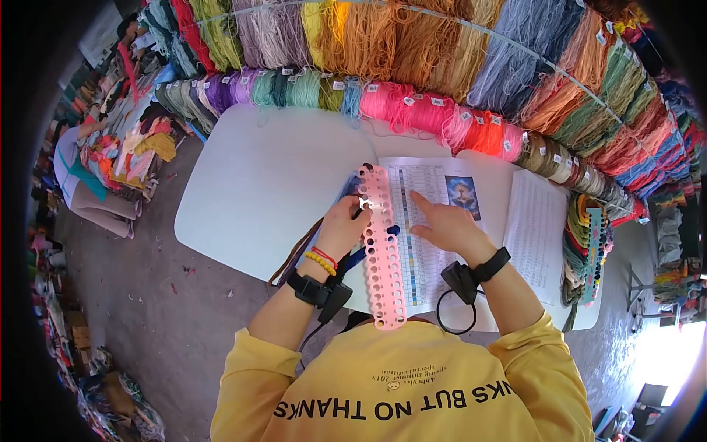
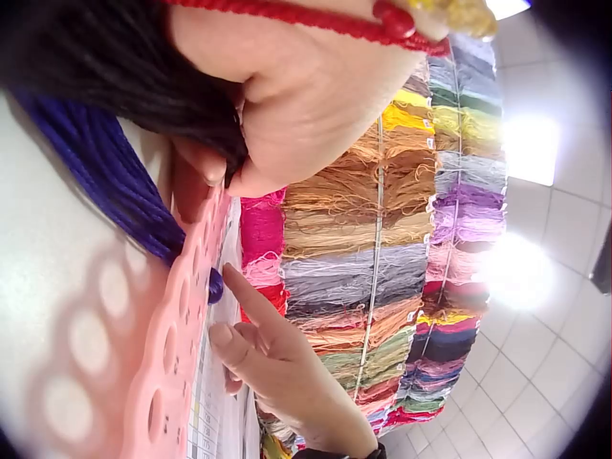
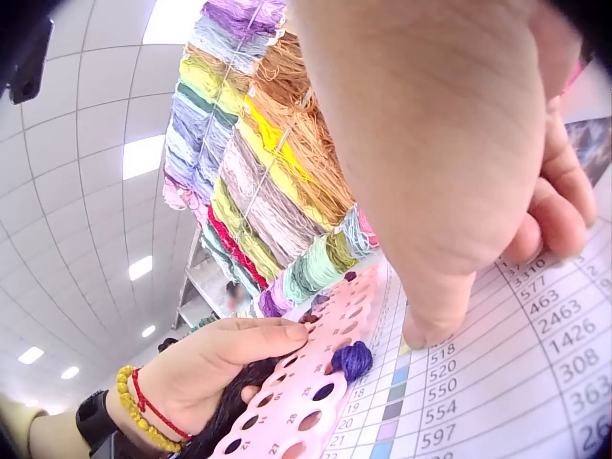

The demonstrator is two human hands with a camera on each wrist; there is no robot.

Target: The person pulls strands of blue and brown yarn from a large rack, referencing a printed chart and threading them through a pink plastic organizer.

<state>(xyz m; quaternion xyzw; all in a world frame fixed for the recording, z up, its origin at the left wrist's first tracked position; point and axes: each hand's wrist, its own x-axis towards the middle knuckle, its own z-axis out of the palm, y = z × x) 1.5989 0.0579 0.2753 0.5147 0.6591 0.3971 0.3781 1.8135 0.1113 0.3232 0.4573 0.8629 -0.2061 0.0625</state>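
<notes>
A long pink card with rows of numbered holes (image 1: 386,269) lies over the left side of a printed chart (image 1: 431,254). The left hand (image 1: 342,232) pinches the card's left edge near its upper part, with dark thread (image 3: 229,406) beneath the fingers. Blue thread (image 2: 105,177) passes through one hole and ends in a dark blue bunch (image 3: 353,360) on the card's chart side. Over the chart, the right hand (image 1: 449,225) points with its index finger extended at the column of coloured squares and numbers; its other fingers are partly bent, holding nothing.
Thread skeins in many colours (image 1: 412,44) hang and lie along the back of the white table (image 1: 258,184). More printed sheets (image 1: 537,228) lie at the right, beside a teal holed card with threads (image 1: 593,254). A person (image 1: 92,184) bends over a cluttered table at the far left.
</notes>
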